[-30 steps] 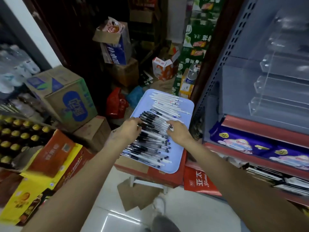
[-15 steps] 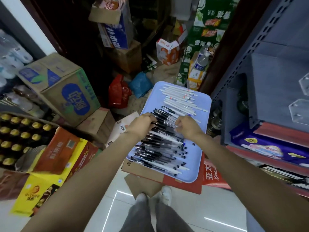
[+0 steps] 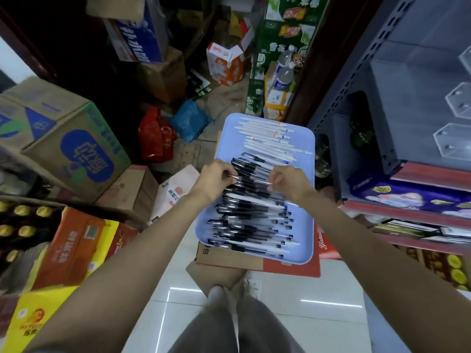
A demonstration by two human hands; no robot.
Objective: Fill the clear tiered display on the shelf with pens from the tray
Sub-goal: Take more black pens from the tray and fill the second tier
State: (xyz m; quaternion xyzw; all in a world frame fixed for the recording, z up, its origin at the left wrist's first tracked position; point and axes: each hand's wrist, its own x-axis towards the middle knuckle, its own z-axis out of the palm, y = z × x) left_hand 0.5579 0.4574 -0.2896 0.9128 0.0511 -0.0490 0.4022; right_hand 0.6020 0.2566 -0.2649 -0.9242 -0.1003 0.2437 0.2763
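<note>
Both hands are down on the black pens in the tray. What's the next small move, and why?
Probably lift the pinched bundle clear of the pile. The left hand and right hand each grip an end of a few black pens above the blue tray; the clear display sits up right.

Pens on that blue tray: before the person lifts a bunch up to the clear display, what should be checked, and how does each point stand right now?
1. Left hand holds the black pens at one end: ok, fingers curl round them.
2. Right hand holds the other end: ok, fingers pinch there.
3. Bunch lifted free of the pile: cannot tell.
4. Tray sits steady on the box: ok, it lies flat.
5. White pens lie apart from the bunch: ok, at the tray's far end.
6. Display has room: cannot tell, only its edge shows.
</note>
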